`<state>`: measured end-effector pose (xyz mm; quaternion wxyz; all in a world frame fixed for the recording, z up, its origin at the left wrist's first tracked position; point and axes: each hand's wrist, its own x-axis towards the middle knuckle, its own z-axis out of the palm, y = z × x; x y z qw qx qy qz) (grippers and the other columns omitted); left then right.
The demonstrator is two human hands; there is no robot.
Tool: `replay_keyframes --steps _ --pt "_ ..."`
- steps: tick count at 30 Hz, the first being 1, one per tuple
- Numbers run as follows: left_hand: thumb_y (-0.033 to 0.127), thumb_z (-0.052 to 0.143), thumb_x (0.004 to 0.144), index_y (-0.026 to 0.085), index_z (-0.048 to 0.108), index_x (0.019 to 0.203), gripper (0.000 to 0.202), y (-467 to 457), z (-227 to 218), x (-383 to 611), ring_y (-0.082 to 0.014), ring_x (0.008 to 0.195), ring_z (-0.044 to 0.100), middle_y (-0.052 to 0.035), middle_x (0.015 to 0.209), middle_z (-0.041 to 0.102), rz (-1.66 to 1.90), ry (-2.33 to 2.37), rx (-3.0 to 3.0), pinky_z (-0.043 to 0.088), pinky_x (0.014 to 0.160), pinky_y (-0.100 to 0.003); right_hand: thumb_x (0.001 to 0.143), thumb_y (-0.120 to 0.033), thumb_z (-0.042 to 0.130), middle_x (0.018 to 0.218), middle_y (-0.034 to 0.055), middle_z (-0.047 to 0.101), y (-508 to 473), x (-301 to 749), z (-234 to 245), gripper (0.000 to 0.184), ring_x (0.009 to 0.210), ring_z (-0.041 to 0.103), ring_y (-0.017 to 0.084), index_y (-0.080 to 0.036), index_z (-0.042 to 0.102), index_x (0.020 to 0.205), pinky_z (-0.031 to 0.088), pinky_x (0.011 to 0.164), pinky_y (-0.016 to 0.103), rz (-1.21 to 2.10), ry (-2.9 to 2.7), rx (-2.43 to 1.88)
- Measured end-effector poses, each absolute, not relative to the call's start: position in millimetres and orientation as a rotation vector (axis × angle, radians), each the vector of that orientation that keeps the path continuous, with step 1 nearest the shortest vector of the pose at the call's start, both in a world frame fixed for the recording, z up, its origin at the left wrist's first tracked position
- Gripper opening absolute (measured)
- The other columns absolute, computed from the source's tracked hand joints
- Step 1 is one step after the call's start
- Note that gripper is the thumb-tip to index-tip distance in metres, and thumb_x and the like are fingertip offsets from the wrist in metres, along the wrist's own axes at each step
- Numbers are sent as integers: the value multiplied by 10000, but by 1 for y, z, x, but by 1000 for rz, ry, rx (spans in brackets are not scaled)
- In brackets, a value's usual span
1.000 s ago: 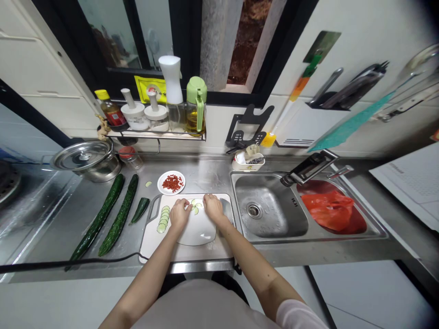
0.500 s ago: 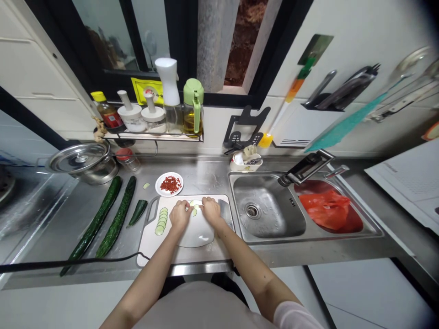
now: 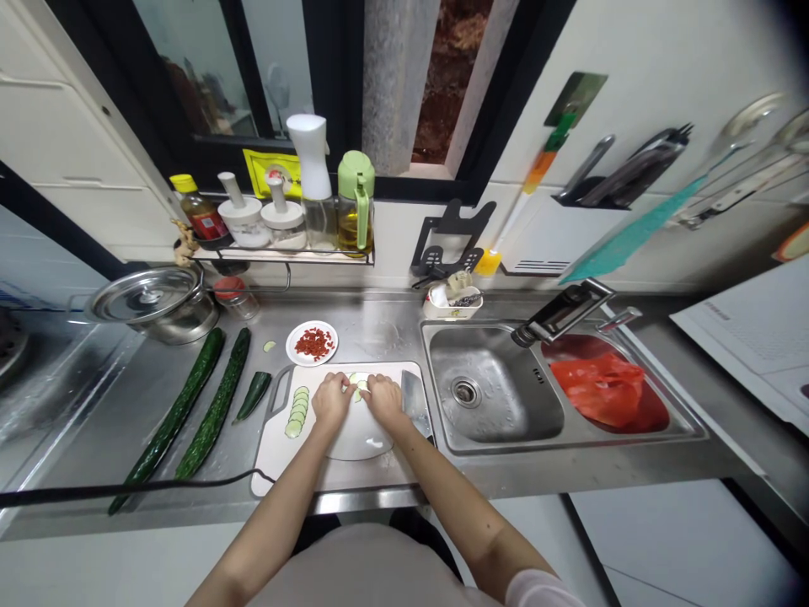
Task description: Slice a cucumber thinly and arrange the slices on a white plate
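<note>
My left hand (image 3: pixel 332 399) and my right hand (image 3: pixel 383 400) meet over the far part of a white plate (image 3: pixel 359 440) that lies on the cutting board (image 3: pixel 283 455). Fingers of both hands are pinched on thin cucumber slices (image 3: pixel 358 392) between them; some slices lie on the plate, partly hidden by the fingers. Left of the plate, an overlapping row of cucumber slices (image 3: pixel 297 411) rests on the board. A knife (image 3: pixel 414 398) with a broad blade lies at the board's right side, partly behind my right forearm.
Two whole cucumbers (image 3: pixel 215 405) (image 3: pixel 174 413) and a cut cucumber piece (image 3: pixel 254 396) lie to the left. Behind the board stands a small plate (image 3: pixel 291 351) of red bits. A sink (image 3: pixel 499 396) adjoins on the right. A black cable (image 3: pixel 158 485) crosses the front left.
My right hand has moved slightly left, closer to my left hand and the slices. My left hand stays nearly in place. The view has shifted a little.
</note>
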<state>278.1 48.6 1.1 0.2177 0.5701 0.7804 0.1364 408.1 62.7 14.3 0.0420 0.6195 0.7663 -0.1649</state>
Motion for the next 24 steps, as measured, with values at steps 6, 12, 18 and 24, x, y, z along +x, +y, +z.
replay_keyframes --steps 6,12,18,24 --pt "421 550 847 236 620 843 198 49 0 279 -166 838 578 -16 955 615 368 2164 1589 339 639 -254 916 -357 498 1087 122 632 61 404 12 268 1083 541 231 -171 587 1087 380 859 323 -499 2328 1921" --pt "416 546 849 241 625 822 193 47 1 280 -167 811 576 -15 942 614 378 2169 1604 338 632 -257 927 -338 471 1048 113 644 58 404 11 251 1069 549 226 -176 599 1070 383 845 317 -474 2360 1918" --pt "413 531 863 230 623 829 207 46 4 282 -161 820 582 -22 963 627 357 2172 1588 333 629 -249 940 -318 423 1038 112 644 54 405 15 261 1041 553 228 -173 611 1047 377 837 316 -481 2386 1894" --pt "400 532 867 231 612 812 194 44 2 282 -154 807 574 -15 933 635 416 2145 1573 320 633 -246 952 -309 379 1039 96 638 46 409 14 272 999 554 209 -184 606 1036 370 823 299 -488 2434 1917"
